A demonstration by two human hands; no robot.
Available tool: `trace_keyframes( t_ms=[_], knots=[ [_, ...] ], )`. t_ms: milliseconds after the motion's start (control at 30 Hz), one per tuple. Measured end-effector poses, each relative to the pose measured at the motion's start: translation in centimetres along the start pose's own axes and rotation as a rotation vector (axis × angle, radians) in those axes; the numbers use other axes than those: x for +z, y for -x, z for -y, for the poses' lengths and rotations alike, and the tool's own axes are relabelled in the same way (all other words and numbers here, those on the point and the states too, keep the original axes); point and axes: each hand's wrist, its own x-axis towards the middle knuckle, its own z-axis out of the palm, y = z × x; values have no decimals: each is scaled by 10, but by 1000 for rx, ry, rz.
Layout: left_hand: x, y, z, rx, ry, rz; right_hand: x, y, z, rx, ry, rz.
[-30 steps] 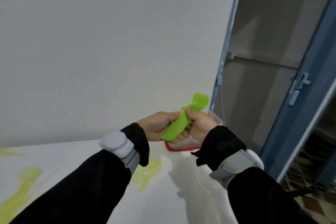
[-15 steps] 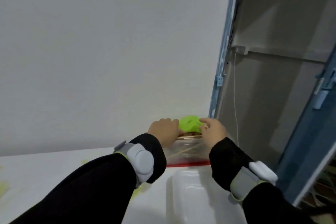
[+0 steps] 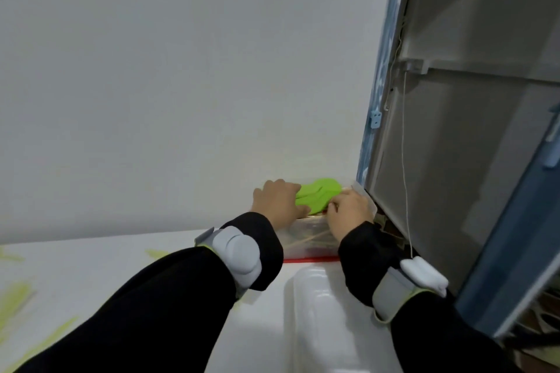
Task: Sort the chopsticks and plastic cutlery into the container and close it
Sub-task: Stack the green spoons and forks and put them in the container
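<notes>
lime-green cutlery (image 3: 318,194), clear container (image 3: 306,239) red-based, black sleeves (image 3: 169,297), white table (image 3: 121,257)

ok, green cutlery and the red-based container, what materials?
Green cutlery: looks like moulded plastic, matte, uniformly bright lime. Container: likely clear glossy plastic, since thin sticks show through its wall; the red base strip looks like opaque plastic.

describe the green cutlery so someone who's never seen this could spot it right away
Follow the white table to its far right corner, where the wall meets a blue door frame. A clear container sits there between both hands. The green plastic cutlery lies on top of it, the only bright green thing there.
</notes>
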Motion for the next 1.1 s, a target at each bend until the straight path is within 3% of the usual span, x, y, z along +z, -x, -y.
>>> trace_keyframes(
  t_ms=[133, 233, 367, 467, 667, 833, 1033, 1100],
  knots=[
    [-37, 49, 41, 45, 55, -80, -17, 11, 39, 16, 50, 5],
    [-62, 99, 91, 18, 22, -51, -31, 22, 90, -74, 6, 71],
    [-65, 168, 167, -112, 35, 124, -29, 57, 169, -192, -112, 339],
    [-55, 209, 202, -64, 86, 340, -6, 86, 206, -207, -9, 627],
    [-23, 261, 227, 113, 182, 520, 62, 146, 208, -49, 133, 737],
    [-1, 262, 226, 124, 107, 296, 77, 186, 194, 85, 171, 541],
    [-2, 257, 224, -240, 810, -296, 74, 215, 189, 90, -6, 287],
    [3, 259, 225, -359, 913, -414, 73, 217, 190, 20, -100, 184]
  ],
)
